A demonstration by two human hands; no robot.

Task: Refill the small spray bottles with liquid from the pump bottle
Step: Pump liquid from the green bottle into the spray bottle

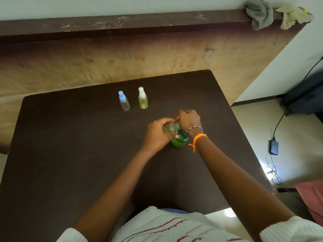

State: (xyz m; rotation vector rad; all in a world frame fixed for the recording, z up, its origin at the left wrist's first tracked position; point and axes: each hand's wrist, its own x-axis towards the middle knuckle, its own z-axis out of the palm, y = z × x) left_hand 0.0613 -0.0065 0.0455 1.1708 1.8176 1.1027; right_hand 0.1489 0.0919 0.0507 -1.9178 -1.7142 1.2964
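Observation:
My left hand [157,135] grips a small clear spray bottle [170,128] holding yellowish liquid, tipped on its side with its threaded neck pointing right. My right hand [189,119] is curled over that neck end; what its fingers hold is hidden. Just below both hands stands the green pump bottle [179,141] on the dark table [70,154], its top mostly covered by my wrist. Farther back stand two small spray bottles: a clear one with a blue cap [124,101] and a yellow-filled one with a white cap [143,98].
A wooden panel [122,55] rises behind the table. Two crumpled cloths [260,13] lie on its top ledge at the right. On the floor to the right are a black power adapter [273,147] with cables and a dark bag [305,95].

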